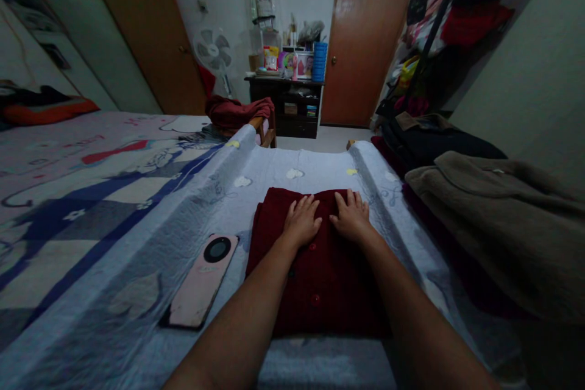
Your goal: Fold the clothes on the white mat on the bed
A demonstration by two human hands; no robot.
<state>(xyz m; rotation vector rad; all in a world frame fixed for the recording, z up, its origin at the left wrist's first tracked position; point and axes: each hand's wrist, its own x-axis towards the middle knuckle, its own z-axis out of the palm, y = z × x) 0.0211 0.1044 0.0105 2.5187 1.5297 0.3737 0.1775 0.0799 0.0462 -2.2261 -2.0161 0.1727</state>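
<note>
A dark red buttoned garment (320,280), folded into a rough rectangle, lies on the pale blue bed cover (315,161). My left hand (302,220) rests flat on its upper part, left of the buttons, with the fingers spread. On the upper right part lies my right hand (351,214), palm down and fingers apart. Neither hand grips the cloth. The two hands do not touch each other. A pink phone (201,286) with a round black camera ring lies face down to the left of the garment.
Folded clothes, a grey-brown one (498,213) and a dark one (439,140), are piled at the right. A patterned bed (114,189) spreads out at the left. Beyond stand a fan (214,49), a dark cabinet (297,125) and a brown door (361,42).
</note>
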